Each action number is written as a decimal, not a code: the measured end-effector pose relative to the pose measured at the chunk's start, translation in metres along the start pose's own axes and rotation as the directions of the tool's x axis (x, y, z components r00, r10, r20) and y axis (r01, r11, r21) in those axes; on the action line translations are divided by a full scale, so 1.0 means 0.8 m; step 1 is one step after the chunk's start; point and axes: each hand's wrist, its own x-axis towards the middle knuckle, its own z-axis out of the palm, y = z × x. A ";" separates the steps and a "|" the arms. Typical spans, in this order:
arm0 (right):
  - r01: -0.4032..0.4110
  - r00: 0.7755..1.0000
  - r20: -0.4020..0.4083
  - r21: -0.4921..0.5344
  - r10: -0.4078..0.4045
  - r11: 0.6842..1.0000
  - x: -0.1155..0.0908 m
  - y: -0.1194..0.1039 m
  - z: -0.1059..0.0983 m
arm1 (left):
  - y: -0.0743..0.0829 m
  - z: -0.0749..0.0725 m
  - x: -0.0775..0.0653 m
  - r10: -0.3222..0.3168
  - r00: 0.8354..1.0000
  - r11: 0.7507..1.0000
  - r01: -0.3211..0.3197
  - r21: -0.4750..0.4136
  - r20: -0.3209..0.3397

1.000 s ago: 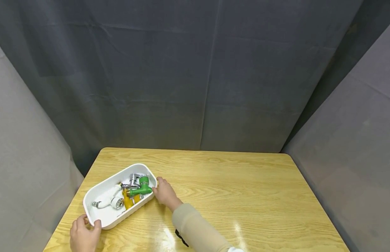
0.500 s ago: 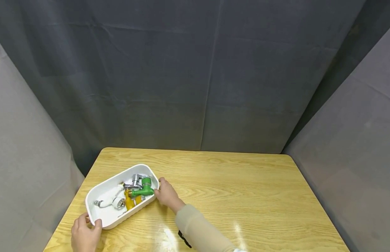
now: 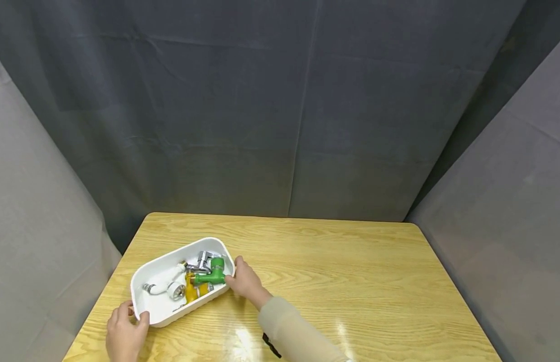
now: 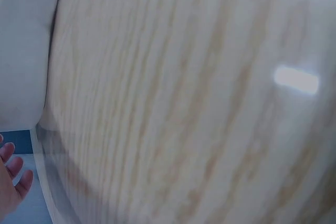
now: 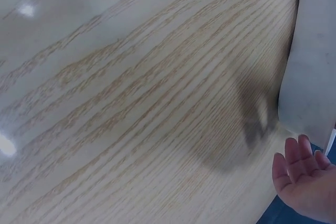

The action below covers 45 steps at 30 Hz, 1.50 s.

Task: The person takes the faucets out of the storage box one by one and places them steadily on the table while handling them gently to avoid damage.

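Observation:
A white oblong tray [image 3: 164, 266] lies slantwise at the left of the wooden table. My left hand [image 3: 126, 332] grips its near left corner, thumb and fingers apart on the rim. At the right end my right hand [image 3: 246, 281] holds the rim, thumb towards the inside. Inside the tray lie a green plastic tap [image 3: 212, 276], a chrome tap [image 3: 203, 261], a yellow fitting [image 3: 189, 291] partly under the green one, and a white tap-like piece [image 3: 174, 290] with a round end. The wrist views catch only fingers and palm at their lower corners.
The wooden table [image 3: 334, 281] stretches away to the right of the tray. Dark cloth [image 3: 261, 110] hangs behind it. Grey cloth panels flank it on the left [image 3: 40, 226] and right [image 3: 501, 201].
Both hands have moved the tray slightly to the right, with its contents riding along inside. The grip on the rim looks the same throughout.

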 end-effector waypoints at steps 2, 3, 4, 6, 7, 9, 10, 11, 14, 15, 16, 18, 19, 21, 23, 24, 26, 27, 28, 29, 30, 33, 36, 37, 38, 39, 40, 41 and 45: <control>-0.011 1.000 -0.006 -0.010 0.011 1.000 -0.002 0.001 -0.002 | 0.000 0.001 0.002 0.004 1.000 1.000 -0.004 -0.001 0.021; -0.016 1.000 -0.011 -0.019 0.016 1.000 -0.003 0.002 -0.004 | 0.001 0.001 0.003 0.004 0.999 1.000 -0.004 0.000 0.035; -0.022 1.000 -0.016 -0.030 0.021 0.999 -0.004 0.002 -0.005 | 0.001 0.001 0.005 0.005 0.999 1.000 -0.005 0.001 0.049; -0.034 0.999 -0.025 -0.050 0.033 0.998 -0.006 0.003 -0.008 | 0.002 0.002 0.007 0.009 0.997 1.000 -0.010 0.002 0.073; -0.039 0.999 -0.031 -0.061 0.038 0.997 -0.007 0.005 -0.008 | 0.003 0.002 0.008 0.012 0.996 1.000 -0.012 0.002 0.083; -0.052 0.998 -0.039 -0.081 0.049 0.995 -0.009 0.007 -0.010 | 0.003 0.004 0.011 0.021 0.995 1.000 -0.022 0.007 0.097; -0.057 0.998 -0.043 -0.090 0.053 0.994 -0.010 0.008 -0.011 | 0.004 0.005 0.012 0.027 0.994 1.000 -0.027 0.007 0.103; -0.060 0.997 -0.046 -0.092 0.056 0.994 -0.011 0.009 -0.012 | 0.005 0.005 0.014 0.032 0.994 0.999 -0.033 0.009 0.109; -0.068 0.997 -0.053 -0.101 0.063 0.993 -0.013 0.011 -0.014 | 0.007 0.007 0.018 0.044 0.991 0.999 -0.046 0.017 0.127; -0.073 0.996 -0.056 -0.102 0.067 0.992 -0.014 0.011 -0.015 | 0.008 0.007 0.020 0.048 0.990 0.999 -0.051 0.019 0.135; -0.075 0.996 -0.059 -0.109 0.069 0.991 -0.015 0.012 -0.016 | 0.008 0.007 0.021 0.049 0.989 0.998 -0.053 0.024 0.143; -0.080 0.995 -0.060 -0.111 0.073 0.991 -0.018 0.012 -0.017 | 0.009 0.008 0.023 0.051 0.986 0.998 -0.057 0.031 0.159; -0.085 0.995 -0.062 -0.118 0.078 0.989 -0.019 0.013 -0.017 | 0.009 0.008 0.024 0.053 0.984 0.998 -0.060 0.036 0.168; -0.085 0.995 -0.069 -0.128 0.077 0.988 -0.022 0.013 -0.018 | 0.009 0.009 0.026 0.055 0.982 0.997 -0.064 0.043 0.183; -0.082 0.994 -0.078 -0.149 0.071 0.985 -0.024 0.015 -0.019 | 0.010 0.010 0.028 0.060 0.979 0.996 -0.070 0.046 0.197; -0.080 0.994 -0.086 -0.167 0.066 0.983 -0.025 0.016 -0.019 | 0.010 0.010 0.028 0.064 0.977 0.996 -0.075 0.046 0.202; -0.080 0.993 -0.102 -0.201 0.060 0.976 -0.027 0.018 -0.020 | 0.011 0.011 0.030 0.078 0.973 0.995 -0.091 0.050 0.217; -0.080 0.992 -0.110 -0.221 0.057 0.972 -0.029 0.019 -0.020 | 0.011 0.012 0.032 0.084 0.971 0.994 -0.098 0.050 0.224; -0.078 0.992 -0.117 -0.238 0.051 0.968 -0.030 0.019 -0.021 | 0.012 0.013 0.033 0.091 0.969 0.993 -0.105 0.052 0.230; -0.077 0.991 -0.125 -0.255 0.046 0.964 -0.031 0.020 -0.021 | 0.012 0.014 0.034 0.100 0.966 0.992 -0.117 0.055 0.237; -0.077 0.990 -0.132 -0.269 0.043 0.960 -0.032 0.021 -0.022 | 0.012 0.015 0.036 0.111 0.964 0.990 -0.128 0.055 0.243; -0.077 0.988 -0.149 -0.307 0.032 0.948 -0.036 0.023 -0.023 | 0.012 0.018 0.040 0.141 0.957 0.987 -0.158 0.044 0.253; -0.080 0.986 -0.163 -0.329 0.027 0.941 -0.040 0.025 -0.025 | 0.013 0.021 0.044 0.169 0.950 0.982 -0.185 0.038 0.262; -0.079 0.985 -0.168 -0.336 0.023 0.939 -0.042 0.025 -0.026 | 0.013 0.021 0.045 0.174 0.948 0.981 -0.190 0.037 0.265; -0.078 0.985 -0.172 -0.337 0.020 0.938 -0.044 0.025 -0.026 | 0.013 0.022 0.046 0.176 0.946 0.980 -0.193 0.037 0.271; -0.077 0.984 -0.176 -0.343 0.017 0.936 -0.045 0.026 -0.027 | 0.013 0.023 0.047 0.175 0.943 0.980 -0.194 0.042 0.282; -0.074 0.983 -0.181 -0.343 0.012 0.936 -0.047 0.026 -0.027 | 0.013 0.023 0.047 0.173 0.941 0.980 -0.195 0.045 0.291; -0.072 0.983 -0.184 -0.345 0.008 0.936 -0.049 0.027 -0.027 | 0.013 0.023 0.048 0.172 0.938 0.980 -0.194 0.046 0.300; -0.069 0.980 -0.198 -0.339 0.001 0.938 -0.056 0.029 -0.026 | 0.014 0.025 0.050 0.178 0.931 0.978 -0.203 0.046 0.320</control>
